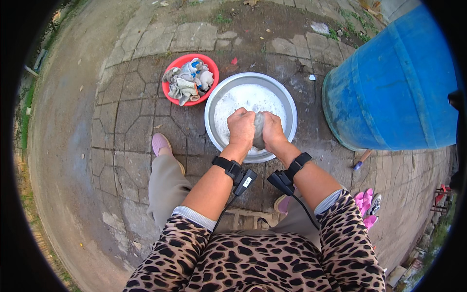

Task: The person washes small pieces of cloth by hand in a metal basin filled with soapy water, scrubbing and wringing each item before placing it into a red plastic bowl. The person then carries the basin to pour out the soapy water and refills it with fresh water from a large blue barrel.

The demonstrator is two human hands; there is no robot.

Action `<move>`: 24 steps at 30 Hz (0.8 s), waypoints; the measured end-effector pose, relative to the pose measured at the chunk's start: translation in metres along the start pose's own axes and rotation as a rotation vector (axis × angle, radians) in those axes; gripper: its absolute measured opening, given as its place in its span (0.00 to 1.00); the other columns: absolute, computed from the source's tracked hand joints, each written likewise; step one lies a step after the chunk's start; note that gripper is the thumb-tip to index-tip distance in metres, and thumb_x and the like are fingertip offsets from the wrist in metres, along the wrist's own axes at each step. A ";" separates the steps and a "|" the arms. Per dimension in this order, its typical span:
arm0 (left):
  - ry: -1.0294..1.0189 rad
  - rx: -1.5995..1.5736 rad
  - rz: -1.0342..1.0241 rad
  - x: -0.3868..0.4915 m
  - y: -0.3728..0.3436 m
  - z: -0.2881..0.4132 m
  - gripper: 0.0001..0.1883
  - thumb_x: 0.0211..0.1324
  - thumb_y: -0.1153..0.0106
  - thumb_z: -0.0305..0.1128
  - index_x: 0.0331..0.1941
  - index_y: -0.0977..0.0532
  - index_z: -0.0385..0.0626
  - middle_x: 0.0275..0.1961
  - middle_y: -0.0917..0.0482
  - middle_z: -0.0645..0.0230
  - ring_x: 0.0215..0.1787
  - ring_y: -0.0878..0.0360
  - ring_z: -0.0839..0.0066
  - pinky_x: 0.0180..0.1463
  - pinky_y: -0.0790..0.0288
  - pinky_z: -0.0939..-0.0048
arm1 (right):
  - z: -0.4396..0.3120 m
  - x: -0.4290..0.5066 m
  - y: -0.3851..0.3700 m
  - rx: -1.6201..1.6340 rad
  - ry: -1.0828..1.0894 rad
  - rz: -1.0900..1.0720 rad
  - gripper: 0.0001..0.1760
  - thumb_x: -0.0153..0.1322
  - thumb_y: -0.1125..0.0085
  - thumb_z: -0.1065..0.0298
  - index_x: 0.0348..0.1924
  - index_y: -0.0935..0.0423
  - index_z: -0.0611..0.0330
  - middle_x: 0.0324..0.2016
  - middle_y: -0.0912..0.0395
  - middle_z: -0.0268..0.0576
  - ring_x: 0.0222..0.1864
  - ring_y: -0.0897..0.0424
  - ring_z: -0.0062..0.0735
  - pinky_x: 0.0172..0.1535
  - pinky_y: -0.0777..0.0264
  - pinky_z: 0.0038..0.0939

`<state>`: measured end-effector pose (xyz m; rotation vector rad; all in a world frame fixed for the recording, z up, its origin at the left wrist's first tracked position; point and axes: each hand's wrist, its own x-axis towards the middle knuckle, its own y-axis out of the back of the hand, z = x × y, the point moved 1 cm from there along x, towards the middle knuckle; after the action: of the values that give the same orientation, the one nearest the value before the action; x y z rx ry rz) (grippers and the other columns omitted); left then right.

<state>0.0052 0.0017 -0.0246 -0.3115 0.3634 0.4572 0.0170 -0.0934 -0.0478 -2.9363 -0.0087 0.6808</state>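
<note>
Both hands are over a round metal basin (288, 109) of white, sudsy water (251, 95). My left hand (241, 126) and my right hand (273, 128) grip a bunched wet grey cloth (258, 130) between them, with the knuckles facing each other. The cloth's exact kind is hard to tell, since the fingers cover much of it. Just beyond the basin's left side stands a red plastic basin (216, 78), heaped with crumpled grey and white fabric gloves (189, 82), some with blue patches.
A large blue plastic barrel (394, 84) stands on the right. By its foot lies a wooden handle (365, 156) with a purple end. Pink shoes (366, 200) and a dark sneaker (374, 204) rest farther right. Patterned paving (135, 127) surrounds the basins, with a dirt track (62, 164) at left.
</note>
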 end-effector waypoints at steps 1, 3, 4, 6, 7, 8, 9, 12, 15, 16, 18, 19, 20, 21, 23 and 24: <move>-0.004 0.010 -0.007 0.000 0.001 0.000 0.10 0.50 0.47 0.25 0.16 0.33 0.43 0.19 0.37 0.76 0.22 0.41 0.82 0.26 0.43 0.74 | 0.001 0.000 0.000 0.013 -0.045 -0.003 0.17 0.71 0.58 0.64 0.38 0.24 0.69 0.31 0.23 0.44 0.32 0.26 0.29 0.40 0.31 0.31; -0.006 0.035 -0.020 0.000 0.000 0.002 0.10 0.50 0.46 0.25 0.17 0.33 0.42 0.19 0.36 0.76 0.22 0.41 0.82 0.26 0.42 0.74 | -0.002 -0.002 0.000 0.027 -0.105 0.003 0.16 0.71 0.58 0.64 0.36 0.24 0.68 0.31 0.23 0.42 0.32 0.24 0.29 0.38 0.30 0.31; -0.002 0.050 -0.025 0.000 -0.001 0.005 0.10 0.50 0.46 0.26 0.17 0.33 0.42 0.19 0.35 0.76 0.23 0.41 0.82 0.27 0.42 0.75 | -0.005 -0.003 0.000 0.026 -0.122 0.012 0.16 0.71 0.58 0.64 0.35 0.24 0.68 0.31 0.23 0.42 0.31 0.24 0.30 0.37 0.30 0.32; 0.016 0.109 -0.033 -0.003 -0.003 0.011 0.09 0.51 0.44 0.29 0.21 0.31 0.43 0.22 0.33 0.74 0.25 0.38 0.82 0.29 0.41 0.75 | -0.014 -0.005 0.000 -0.032 -0.041 0.066 0.16 0.71 0.57 0.64 0.33 0.25 0.68 0.30 0.22 0.43 0.29 0.24 0.32 0.34 0.30 0.35; 0.025 0.153 -0.037 -0.005 -0.005 0.015 0.08 0.52 0.42 0.31 0.24 0.29 0.43 0.24 0.31 0.73 0.28 0.36 0.81 0.31 0.39 0.74 | -0.021 -0.006 0.001 -0.089 0.061 0.110 0.16 0.72 0.57 0.63 0.32 0.25 0.67 0.29 0.22 0.45 0.28 0.24 0.35 0.33 0.30 0.36; 0.069 0.213 -0.036 -0.006 -0.007 0.019 0.09 0.53 0.40 0.34 0.27 0.28 0.43 0.26 0.29 0.72 0.30 0.34 0.80 0.33 0.38 0.73 | -0.027 -0.007 0.001 -0.152 0.100 0.101 0.16 0.72 0.56 0.62 0.31 0.26 0.67 0.29 0.22 0.47 0.27 0.23 0.37 0.32 0.31 0.38; 0.146 0.133 -0.002 -0.009 -0.008 0.021 0.10 0.54 0.40 0.38 0.31 0.27 0.44 0.30 0.27 0.70 0.34 0.32 0.79 0.36 0.36 0.70 | -0.035 -0.009 0.002 -0.339 0.244 0.141 0.17 0.72 0.55 0.61 0.32 0.25 0.66 0.29 0.22 0.51 0.30 0.23 0.42 0.34 0.31 0.40; 0.412 -0.075 0.086 -0.013 -0.005 0.022 0.22 0.54 0.37 0.48 0.45 0.28 0.47 0.43 0.24 0.64 0.47 0.28 0.73 0.46 0.33 0.60 | -0.053 -0.014 0.001 -0.649 0.417 0.188 0.20 0.73 0.52 0.52 0.35 0.25 0.63 0.30 0.24 0.64 0.38 0.24 0.61 0.40 0.32 0.46; 0.476 -0.385 -0.256 -0.007 0.004 0.018 0.35 0.48 0.32 0.49 0.56 0.35 0.44 0.50 0.26 0.61 0.51 0.27 0.64 0.49 0.32 0.51 | -0.064 -0.024 -0.004 -0.563 0.386 -0.022 0.20 0.73 0.52 0.53 0.37 0.25 0.64 0.30 0.24 0.61 0.40 0.24 0.57 0.42 0.32 0.45; 0.503 -0.460 -0.153 -0.001 0.009 0.016 0.33 0.49 0.31 0.45 0.55 0.34 0.43 0.49 0.26 0.61 0.52 0.26 0.65 0.51 0.30 0.55 | -0.068 -0.029 -0.003 -0.491 0.326 -0.155 0.19 0.71 0.48 0.56 0.45 0.27 0.64 0.41 0.26 0.61 0.46 0.26 0.57 0.47 0.32 0.42; 0.437 -0.473 -0.195 0.007 0.022 0.015 0.31 0.50 0.32 0.43 0.54 0.33 0.43 0.50 0.26 0.61 0.52 0.26 0.65 0.52 0.30 0.57 | -0.074 -0.043 0.000 -0.617 0.595 -0.237 0.24 0.68 0.44 0.58 0.53 0.32 0.62 0.51 0.33 0.60 0.52 0.30 0.58 0.52 0.34 0.42; 0.434 -0.457 -0.172 0.010 0.026 0.014 0.30 0.50 0.32 0.42 0.54 0.33 0.43 0.50 0.26 0.61 0.52 0.26 0.65 0.52 0.29 0.58 | -0.075 -0.049 0.001 -0.692 0.630 -0.257 0.28 0.67 0.43 0.60 0.57 0.34 0.61 0.56 0.36 0.60 0.55 0.33 0.59 0.55 0.35 0.41; 0.347 -0.395 -0.135 0.011 0.028 0.015 0.22 0.54 0.36 0.44 0.50 0.27 0.46 0.45 0.21 0.64 0.50 0.24 0.65 0.55 0.31 0.59 | -0.075 -0.058 0.005 -0.953 0.748 -0.234 0.39 0.62 0.41 0.66 0.65 0.45 0.58 0.64 0.48 0.58 0.61 0.40 0.60 0.60 0.40 0.46; 0.369 -0.420 -0.128 0.010 0.029 0.015 0.23 0.53 0.36 0.44 0.50 0.27 0.46 0.46 0.22 0.64 0.50 0.24 0.65 0.55 0.31 0.59 | -0.075 -0.064 0.007 -1.123 0.844 -0.313 0.40 0.62 0.42 0.67 0.66 0.46 0.57 0.64 0.49 0.59 0.62 0.40 0.59 0.61 0.42 0.47; 0.416 -0.461 -0.098 0.004 0.026 0.019 0.25 0.52 0.35 0.45 0.51 0.27 0.45 0.48 0.22 0.63 0.51 0.25 0.66 0.57 0.32 0.60 | -0.070 -0.073 0.011 -1.422 1.131 -0.366 0.42 0.61 0.44 0.70 0.67 0.49 0.56 0.64 0.50 0.60 0.63 0.41 0.58 0.62 0.44 0.50; 0.393 -0.440 -0.062 -0.001 0.022 0.021 0.27 0.51 0.33 0.43 0.50 0.30 0.39 0.47 0.25 0.61 0.49 0.25 0.67 0.53 0.30 0.59 | -0.067 -0.074 0.012 -1.418 1.102 -0.358 0.50 0.54 0.36 0.70 0.67 0.49 0.55 0.63 0.47 0.57 0.63 0.41 0.57 0.61 0.43 0.47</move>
<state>-0.0003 0.0275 -0.0100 -0.8449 0.6344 0.4113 -0.0210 -0.1158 0.0425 -3.6702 -1.2935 -1.6815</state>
